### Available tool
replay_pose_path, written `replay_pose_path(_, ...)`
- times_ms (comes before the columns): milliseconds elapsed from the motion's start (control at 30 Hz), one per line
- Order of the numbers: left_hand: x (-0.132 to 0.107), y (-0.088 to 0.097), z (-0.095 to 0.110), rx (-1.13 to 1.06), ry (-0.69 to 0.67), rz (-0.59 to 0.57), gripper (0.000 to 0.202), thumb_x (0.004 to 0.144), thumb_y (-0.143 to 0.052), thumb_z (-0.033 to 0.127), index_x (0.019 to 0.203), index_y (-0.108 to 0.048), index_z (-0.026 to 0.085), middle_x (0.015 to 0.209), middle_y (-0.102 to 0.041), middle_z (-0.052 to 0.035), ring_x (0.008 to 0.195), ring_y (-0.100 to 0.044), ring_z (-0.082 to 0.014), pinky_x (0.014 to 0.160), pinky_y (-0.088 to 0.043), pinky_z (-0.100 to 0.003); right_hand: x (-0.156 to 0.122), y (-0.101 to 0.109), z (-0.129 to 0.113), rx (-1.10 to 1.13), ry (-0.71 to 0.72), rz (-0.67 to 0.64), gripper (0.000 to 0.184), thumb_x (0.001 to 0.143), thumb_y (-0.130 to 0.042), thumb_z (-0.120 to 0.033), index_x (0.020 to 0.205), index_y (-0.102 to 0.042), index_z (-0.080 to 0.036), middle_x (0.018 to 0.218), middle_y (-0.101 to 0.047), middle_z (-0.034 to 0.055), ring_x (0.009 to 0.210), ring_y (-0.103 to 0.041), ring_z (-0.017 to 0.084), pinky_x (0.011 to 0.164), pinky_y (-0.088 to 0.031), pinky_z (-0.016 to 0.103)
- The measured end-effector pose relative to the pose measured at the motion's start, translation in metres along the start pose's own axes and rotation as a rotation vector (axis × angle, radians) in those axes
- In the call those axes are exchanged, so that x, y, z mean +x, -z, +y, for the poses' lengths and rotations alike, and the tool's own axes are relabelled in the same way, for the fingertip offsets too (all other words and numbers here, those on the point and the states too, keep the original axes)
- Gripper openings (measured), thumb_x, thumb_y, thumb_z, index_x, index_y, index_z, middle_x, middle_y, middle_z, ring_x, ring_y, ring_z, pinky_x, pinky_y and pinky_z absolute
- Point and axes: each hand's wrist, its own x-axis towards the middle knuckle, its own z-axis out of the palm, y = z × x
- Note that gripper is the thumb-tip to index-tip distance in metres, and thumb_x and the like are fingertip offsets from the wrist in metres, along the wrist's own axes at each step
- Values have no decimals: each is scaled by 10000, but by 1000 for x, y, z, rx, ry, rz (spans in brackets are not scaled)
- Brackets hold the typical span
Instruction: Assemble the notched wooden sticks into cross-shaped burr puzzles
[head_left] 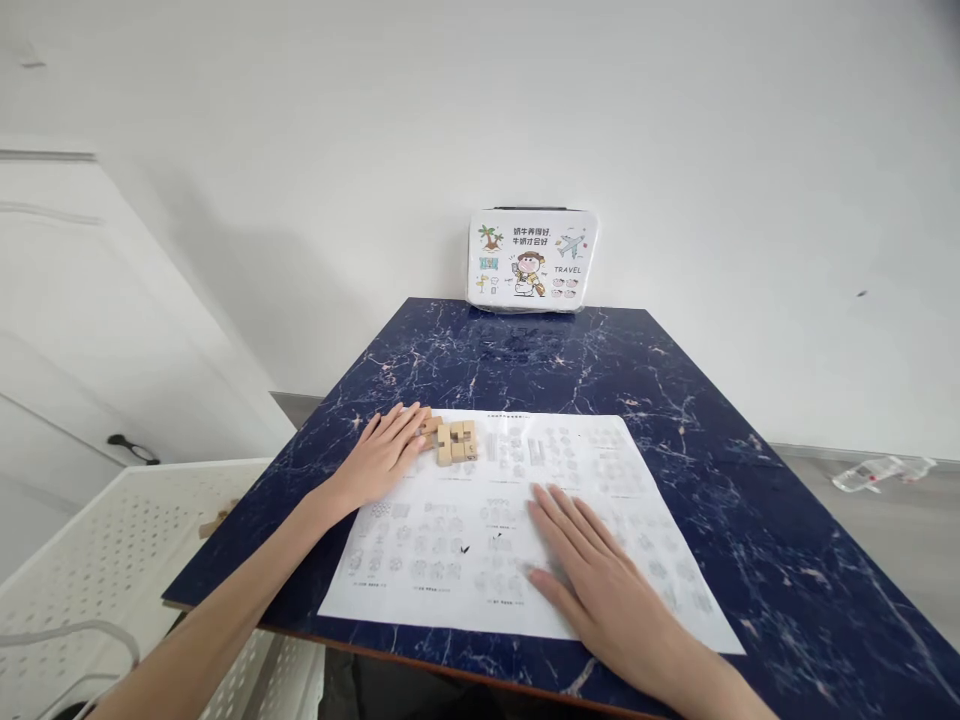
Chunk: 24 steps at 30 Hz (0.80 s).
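A large printed sheet (450, 520) with rows of small diagrams lies flat on the blue marbled table (540, 370). Near its upper left corner sits a cluster of notched wooden puzzle blocks (456, 442). My left hand (382, 455) rests palm down at that corner, fingers stretched out and its fingertips beside or partly over the leftmost blocks; I cannot tell whether it presses on them. On the right half of the paper, my right hand (592, 570) lies flat with fingers extended and thumb apart, holding nothing. Two small dark marks (480, 545) show on the sheet between the hands.
A white case (532, 260) with cartoon travel pictures stands at the table's far edge against the wall. To the left is a white perforated cart (112, 530) with a wooden piece (214, 522) and a cable. Clear plastic packaging (881, 472) lies on the floor at right.
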Motion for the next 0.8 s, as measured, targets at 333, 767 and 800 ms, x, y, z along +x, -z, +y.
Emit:
replay_pose_path(333, -89, 10, 13, 97, -65, 86, 626, 1121, -319, 491, 1688, -78, 382, 1734, -277, 24, 1613, -240, -283, 1303, -251, -543, -8, -11, -2, -68, -51, 182, 688, 1090, -465, -501, 1696, -210, -301, 1714, -301, 11, 1584, -297, 289, 1269, -371, 556)
replay_pose_path(767, -129, -5, 107, 65, -162, 137, 659, 1122, -373, 408, 1699, -61, 340, 1733, -289, 13, 1614, -243, -284, 1309, -268, -555, -8, -5, -2, -7, -80, 183, 563, 1095, -469, -479, 1615, -434, -265, 1702, -344, 13, 1585, -298, 281, 1284, -349, 542)
replay_pose_path(800, -126, -6, 113, 62, -161, 125, 667, 1122, -374, 419, 1699, -50, 337, 1737, -278, 11, 1617, -234, -286, 1310, -264, -563, -8, -5, -3, -4, -86, 193, 555, 1095, -470, -477, 1611, -440, -274, 1700, -349, 11, 1582, -306, 283, 1281, -353, 543)
